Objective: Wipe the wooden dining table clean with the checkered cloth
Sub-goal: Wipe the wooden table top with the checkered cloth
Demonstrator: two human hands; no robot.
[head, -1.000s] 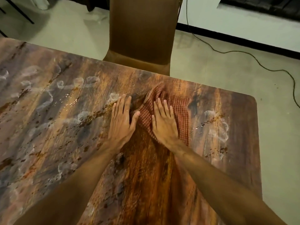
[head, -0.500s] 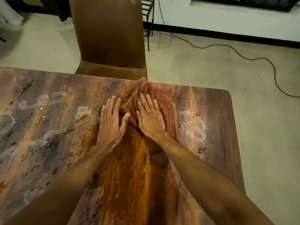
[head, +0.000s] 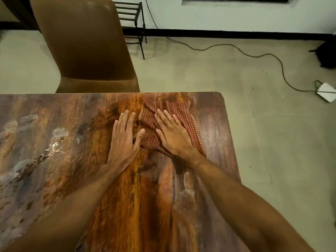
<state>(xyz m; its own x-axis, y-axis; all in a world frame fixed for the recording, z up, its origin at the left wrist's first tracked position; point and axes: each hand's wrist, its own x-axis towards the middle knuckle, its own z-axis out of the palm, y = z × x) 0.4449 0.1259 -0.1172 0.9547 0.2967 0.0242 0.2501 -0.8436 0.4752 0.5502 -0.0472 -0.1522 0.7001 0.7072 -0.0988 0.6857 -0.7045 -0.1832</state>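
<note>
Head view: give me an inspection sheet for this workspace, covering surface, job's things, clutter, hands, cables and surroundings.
Surface: wooden table, with whitish smears and wet spots on its left part.
Job's things: checkered cloth, bunched near the far right corner.
Clutter: nothing seen.
Hands: left hand flat on the table beside the cloth; right hand flat on the cloth.
Cables: black cable across the floor to a white box.
Surroundings: brown chair at the far edge; dark rack by the wall.

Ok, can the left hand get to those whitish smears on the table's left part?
Probably yes: the left hand lies flat on the table, and nothing stands between it and the whitish smears. The checkered cloth, though, is under the right hand.
</note>
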